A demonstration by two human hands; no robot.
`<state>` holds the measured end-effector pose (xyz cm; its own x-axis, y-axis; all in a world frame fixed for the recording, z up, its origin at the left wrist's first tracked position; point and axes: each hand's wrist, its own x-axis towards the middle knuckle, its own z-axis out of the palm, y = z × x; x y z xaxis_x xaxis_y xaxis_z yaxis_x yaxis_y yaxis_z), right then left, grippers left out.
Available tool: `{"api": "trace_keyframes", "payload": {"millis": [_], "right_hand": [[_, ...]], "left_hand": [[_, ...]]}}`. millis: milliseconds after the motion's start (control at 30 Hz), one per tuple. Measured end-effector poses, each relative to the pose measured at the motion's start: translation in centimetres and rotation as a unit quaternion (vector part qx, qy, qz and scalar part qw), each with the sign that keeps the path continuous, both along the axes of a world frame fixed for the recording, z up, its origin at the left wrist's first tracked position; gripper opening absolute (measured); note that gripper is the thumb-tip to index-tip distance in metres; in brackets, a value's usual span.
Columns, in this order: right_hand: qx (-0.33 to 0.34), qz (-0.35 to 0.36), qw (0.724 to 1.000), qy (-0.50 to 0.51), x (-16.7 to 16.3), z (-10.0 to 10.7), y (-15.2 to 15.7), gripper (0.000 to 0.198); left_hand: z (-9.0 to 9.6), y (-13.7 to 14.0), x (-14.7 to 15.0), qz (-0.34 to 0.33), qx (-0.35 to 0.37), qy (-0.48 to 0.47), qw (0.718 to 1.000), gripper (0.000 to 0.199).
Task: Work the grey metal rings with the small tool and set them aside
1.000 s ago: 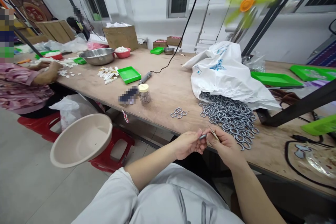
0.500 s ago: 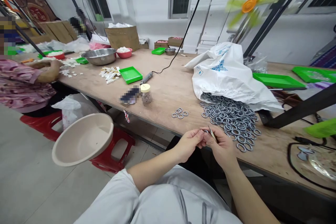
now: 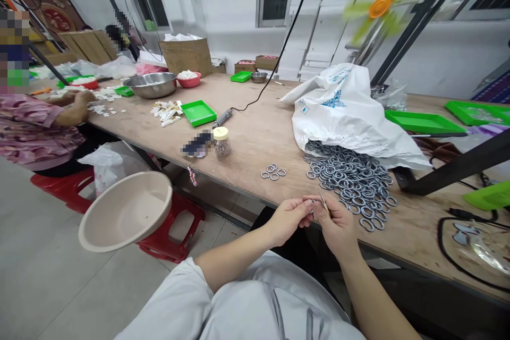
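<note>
At the table's front edge, my left hand [image 3: 291,216] pinches a grey ring [image 3: 313,201], mostly hidden by the fingers. My right hand [image 3: 338,223] is closed on a thin pointed blade [image 3: 324,204] whose tip sticks up between thumb and fingers. Both hands meet, fingertips nearly touching around the ring. Just beyond my right hand lies a heap of grey rings [image 3: 350,172], spilling from a white sack [image 3: 334,103]. A small group of separate rings [image 3: 273,172] rests on the table left of the heap.
A lidded jar [image 3: 222,143], a green tray [image 3: 198,113] and a corded grey tool [image 3: 222,118] sit on the table [image 3: 255,133]. A beige basin [image 3: 125,212] rests on a red stool [image 3: 175,239] at left. A co-worker [image 3: 35,122] sits farther left. A dark post [image 3: 458,167] stands right.
The blade in my right hand has turned slightly, now showing a narrower side. My hands stay in about the same place, and the rings on the table lie as before.
</note>
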<state>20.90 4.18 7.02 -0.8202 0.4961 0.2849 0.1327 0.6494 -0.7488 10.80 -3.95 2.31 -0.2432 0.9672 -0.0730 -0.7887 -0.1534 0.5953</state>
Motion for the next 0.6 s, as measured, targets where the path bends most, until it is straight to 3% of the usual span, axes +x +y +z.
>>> {"api": "trace_keyframes", "payload": {"millis": [100, 167, 367, 600], "right_hand": [[0.058, -0.014, 0.998, 0.027, -0.1, 0.1, 0.0, 0.017], [0.062, -0.021, 0.997, 0.031, 0.0, -0.2, 0.1, 0.018], [0.02, -0.024, 0.999, 0.018, 0.8, -1.1, 0.6, 0.016], [-0.065, -0.038, 0.996, 0.04, -0.4, -0.2, -0.2, 0.023]], "left_hand": [[-0.1, 0.1, 0.0, 0.003, -0.006, -0.007, 1.0, 0.066], [-0.1, 0.1, 0.0, 0.011, -0.005, -0.014, 1.0, 0.064], [-0.1, 0.1, -0.1, -0.002, -0.011, -0.009, 1.0, 0.065], [0.2, 0.1, -0.3, -0.004, -0.004, -0.009, 1.0, 0.065]]}}
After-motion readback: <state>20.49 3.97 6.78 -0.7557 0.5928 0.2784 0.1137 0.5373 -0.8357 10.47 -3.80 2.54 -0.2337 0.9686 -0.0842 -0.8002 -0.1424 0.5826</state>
